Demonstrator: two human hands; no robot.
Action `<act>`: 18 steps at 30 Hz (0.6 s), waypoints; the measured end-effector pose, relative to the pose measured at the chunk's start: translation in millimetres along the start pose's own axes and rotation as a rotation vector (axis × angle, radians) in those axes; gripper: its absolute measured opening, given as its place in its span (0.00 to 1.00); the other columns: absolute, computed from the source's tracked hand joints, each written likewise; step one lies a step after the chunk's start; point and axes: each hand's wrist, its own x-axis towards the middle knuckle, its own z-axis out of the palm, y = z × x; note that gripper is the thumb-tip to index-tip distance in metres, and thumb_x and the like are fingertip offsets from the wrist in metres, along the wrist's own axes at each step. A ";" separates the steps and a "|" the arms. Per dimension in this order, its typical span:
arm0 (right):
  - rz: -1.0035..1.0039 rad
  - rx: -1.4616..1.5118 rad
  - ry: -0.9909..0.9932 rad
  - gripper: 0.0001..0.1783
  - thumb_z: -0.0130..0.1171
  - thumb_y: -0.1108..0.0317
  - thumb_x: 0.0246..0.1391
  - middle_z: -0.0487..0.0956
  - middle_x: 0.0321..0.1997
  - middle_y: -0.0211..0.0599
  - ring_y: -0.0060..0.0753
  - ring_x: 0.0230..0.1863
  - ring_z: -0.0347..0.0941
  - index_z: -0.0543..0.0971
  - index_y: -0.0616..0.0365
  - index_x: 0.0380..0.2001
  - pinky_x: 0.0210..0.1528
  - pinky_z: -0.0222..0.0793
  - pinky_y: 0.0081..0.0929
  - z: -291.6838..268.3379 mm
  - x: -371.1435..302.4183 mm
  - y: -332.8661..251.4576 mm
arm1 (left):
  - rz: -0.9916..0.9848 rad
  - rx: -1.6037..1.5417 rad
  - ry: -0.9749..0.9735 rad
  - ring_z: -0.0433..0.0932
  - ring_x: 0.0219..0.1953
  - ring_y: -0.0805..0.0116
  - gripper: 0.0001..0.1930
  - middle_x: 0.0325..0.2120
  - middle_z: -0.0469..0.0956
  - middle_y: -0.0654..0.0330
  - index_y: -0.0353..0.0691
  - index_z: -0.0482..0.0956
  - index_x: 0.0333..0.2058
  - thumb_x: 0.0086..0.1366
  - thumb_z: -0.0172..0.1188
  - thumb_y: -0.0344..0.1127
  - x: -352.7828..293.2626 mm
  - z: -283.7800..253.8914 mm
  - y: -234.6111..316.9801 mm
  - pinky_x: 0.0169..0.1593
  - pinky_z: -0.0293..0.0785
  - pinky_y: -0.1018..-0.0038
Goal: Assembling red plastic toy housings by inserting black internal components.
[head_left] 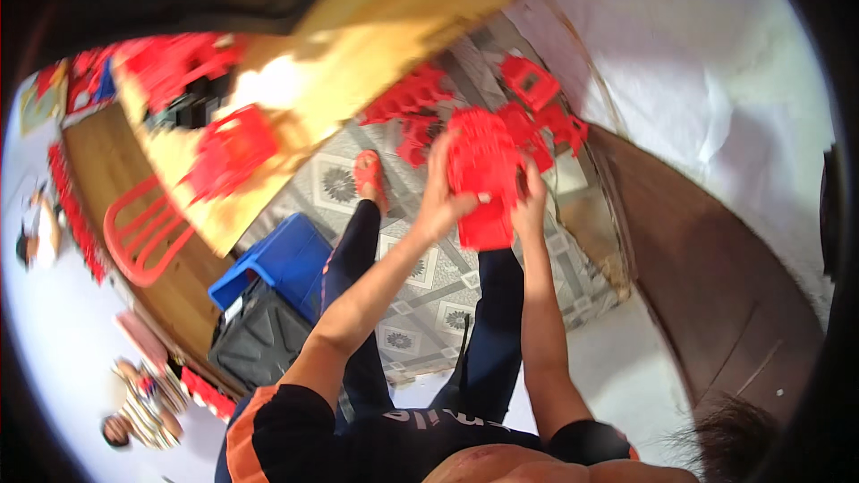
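Note:
In front of my body I hold a red moulded plastic piece [483,165], with a flat lower end and an uneven, blurred upper part. My left hand [443,197] grips its left side, the thumb lying across its front. On the right edge, my right hand [530,201] is closed round the piece. Its exact kind cannot be made out. Beyond it, several similar red plastic parts [528,80] lie in a heap on the floor, and more red parts [407,98] lie by the table's edge.
A yellow wooden table [394,13] carries a red plastic pile [237,148]. Beside my left leg are a blue plastic bin [291,255] and a black crate [259,335]. A red chair [148,233] stands at the left. Two people [134,407] are farther left. A brown panel [707,268] rises at right.

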 end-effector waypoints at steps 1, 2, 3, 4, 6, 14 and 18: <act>0.004 -0.027 -0.013 0.18 0.49 0.82 0.56 0.78 0.44 0.36 0.23 0.44 0.74 0.73 0.62 0.51 0.45 0.70 0.25 8.0 -21.3 -40.2 | -0.007 0.013 0.013 0.41 0.70 0.52 0.47 0.65 0.49 0.48 0.39 0.52 0.64 0.40 0.59 0.28 -28.2 -7.9 30.0 0.70 0.40 0.62; 0.002 -0.063 -0.018 0.18 0.48 0.83 0.56 0.78 0.44 0.38 0.26 0.44 0.75 0.74 0.62 0.50 0.45 0.70 0.27 13.9 -38.5 -83.5 | -0.044 -0.084 0.002 0.39 0.71 0.52 0.46 0.66 0.48 0.48 0.39 0.52 0.65 0.43 0.57 0.31 -53.5 -17.2 62.6 0.70 0.38 0.62; -0.017 -0.121 -0.060 0.17 0.49 0.81 0.57 0.77 0.46 0.37 0.27 0.47 0.73 0.74 0.62 0.50 0.49 0.68 0.26 20.0 -55.7 -119.7 | -0.026 -0.141 0.048 0.39 0.71 0.54 0.44 0.66 0.48 0.48 0.38 0.52 0.64 0.46 0.56 0.35 -77.9 -25.1 98.1 0.70 0.38 0.61; -0.034 -0.177 -0.100 0.16 0.49 0.80 0.58 0.76 0.49 0.37 0.28 0.50 0.72 0.74 0.62 0.50 0.53 0.66 0.26 33.8 -68.4 -154.1 | 0.080 -0.115 0.106 0.41 0.71 0.56 0.42 0.66 0.48 0.49 0.38 0.52 0.64 0.49 0.57 0.36 -99.8 -43.7 130.4 0.69 0.39 0.61; -0.207 -0.070 -0.202 0.15 0.49 0.80 0.58 0.76 0.50 0.40 0.31 0.51 0.72 0.76 0.63 0.48 0.53 0.66 0.25 84.4 -81.4 -230.6 | 0.101 -0.303 0.334 0.53 0.67 0.56 0.40 0.64 0.52 0.51 0.35 0.51 0.64 0.56 0.57 0.43 -145.9 -79.5 183.5 0.66 0.52 0.62; -0.474 0.089 -0.406 0.16 0.52 0.73 0.60 0.74 0.53 0.44 0.39 0.52 0.72 0.74 0.63 0.51 0.51 0.68 0.28 231.8 -55.6 -370.0 | 0.477 -0.491 0.884 0.73 0.45 0.68 0.27 0.45 0.71 0.60 0.42 0.61 0.57 0.57 0.49 0.27 -109.0 -306.5 300.1 0.48 0.71 0.73; -0.164 0.123 -0.348 0.14 0.52 0.77 0.58 0.76 0.50 0.40 0.30 0.43 0.75 0.76 0.64 0.48 0.43 0.71 0.22 222.0 -61.4 -318.1 | 0.386 0.043 1.008 0.70 0.53 0.62 0.32 0.52 0.68 0.51 0.38 0.62 0.59 0.54 0.56 0.35 -23.0 -388.8 265.8 0.56 0.65 0.68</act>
